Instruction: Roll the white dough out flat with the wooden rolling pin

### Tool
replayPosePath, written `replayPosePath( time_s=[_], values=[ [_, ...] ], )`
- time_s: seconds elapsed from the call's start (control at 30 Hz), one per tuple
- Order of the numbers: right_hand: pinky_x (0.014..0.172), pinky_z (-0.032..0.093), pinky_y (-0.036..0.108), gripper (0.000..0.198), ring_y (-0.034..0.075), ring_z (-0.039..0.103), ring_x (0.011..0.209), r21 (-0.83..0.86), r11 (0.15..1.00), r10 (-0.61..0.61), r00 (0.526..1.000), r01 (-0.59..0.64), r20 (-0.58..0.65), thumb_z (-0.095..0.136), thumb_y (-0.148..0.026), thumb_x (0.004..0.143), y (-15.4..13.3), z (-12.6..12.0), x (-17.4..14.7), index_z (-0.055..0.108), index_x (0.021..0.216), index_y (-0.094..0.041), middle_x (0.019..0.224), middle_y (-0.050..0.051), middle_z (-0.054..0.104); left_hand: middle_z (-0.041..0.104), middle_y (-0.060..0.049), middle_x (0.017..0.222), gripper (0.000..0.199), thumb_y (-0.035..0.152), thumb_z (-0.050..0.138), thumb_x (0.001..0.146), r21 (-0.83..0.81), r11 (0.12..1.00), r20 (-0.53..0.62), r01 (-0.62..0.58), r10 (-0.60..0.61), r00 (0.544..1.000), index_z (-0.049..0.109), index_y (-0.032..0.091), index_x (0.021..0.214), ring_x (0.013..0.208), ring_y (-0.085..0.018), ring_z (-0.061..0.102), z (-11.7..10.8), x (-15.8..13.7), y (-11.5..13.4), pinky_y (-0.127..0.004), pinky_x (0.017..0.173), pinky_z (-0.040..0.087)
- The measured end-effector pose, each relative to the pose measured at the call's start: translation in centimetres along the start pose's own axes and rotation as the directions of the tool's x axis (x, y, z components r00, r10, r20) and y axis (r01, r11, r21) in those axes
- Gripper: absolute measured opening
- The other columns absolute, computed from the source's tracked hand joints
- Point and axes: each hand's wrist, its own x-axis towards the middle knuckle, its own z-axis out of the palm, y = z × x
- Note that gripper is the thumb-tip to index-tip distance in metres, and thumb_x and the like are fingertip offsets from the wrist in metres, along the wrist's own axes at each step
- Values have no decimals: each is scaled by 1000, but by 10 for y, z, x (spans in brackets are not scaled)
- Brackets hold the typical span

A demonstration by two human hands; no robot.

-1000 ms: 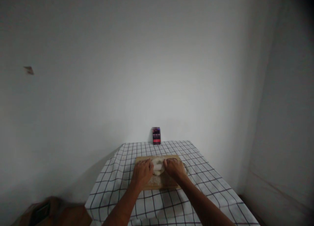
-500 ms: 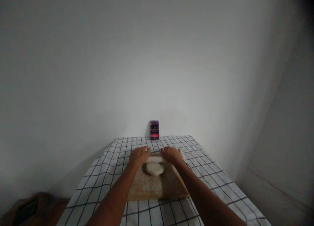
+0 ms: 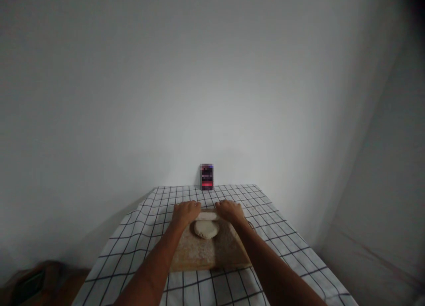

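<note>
A flattened round of pale dough point(image 3: 206, 229) lies on a floured wooden board point(image 3: 195, 255). Just beyond the dough, at the board's far side, is a light rolling pin point(image 3: 207, 216) lying crosswise. My left hand point(image 3: 187, 212) is closed over the pin's left end, and my right hand point(image 3: 229, 210) is closed over its right end. Both hands cover the ends, so only the pin's middle shows between them. The pin sits close against the dough's far edge; whether it presses on the dough I cannot tell.
A white tablecloth with dark checks point(image 3: 146, 235) covers the table. At its far edge a blurred dark and red phone-like object point(image 3: 207, 177) leans on the pale wall point(image 3: 212, 98). A brown object point(image 3: 33, 279) stands low at the left.
The whole view has shifted slightly, so everything appears a little further left. Both hands stay on the rolling pin, their fingers curled a bit more over it.
</note>
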Motion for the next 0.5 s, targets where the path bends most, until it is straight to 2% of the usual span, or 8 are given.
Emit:
replayPosePath(
  time_s=[0.17,0.3,0.5],
  values=[
    [100,58,45,48,31,76,123,-29,999,-46,998,45,-51,33,-33,113,1,4,-21,79,122,-21,132,17,80,81,-14,130,40,25,40,108,2,1000,-64,6,-6,998,76,22,126,119,-35,77,-3,-24,7,-50,96,60],
    [100,58,43,47,32,76,122,-55,997,-66,989,59,-135,35,-29,112,0,6,-40,81,119,-20,130,17,81,83,-18,124,41,24,39,109,-9,1000,-107,6,-7,994,78,18,122,117,-35,77,1,-42,9,-49,97,59],
    [100,57,41,45,31,75,123,-55,996,-80,987,73,-139,38,-25,110,-7,2,-68,82,118,-23,129,15,82,85,-16,121,40,23,43,109,-101,995,-260,-9,-18,965,81,17,117,117,-32,77,16,-57,11,-50,112,55]
  ],
)
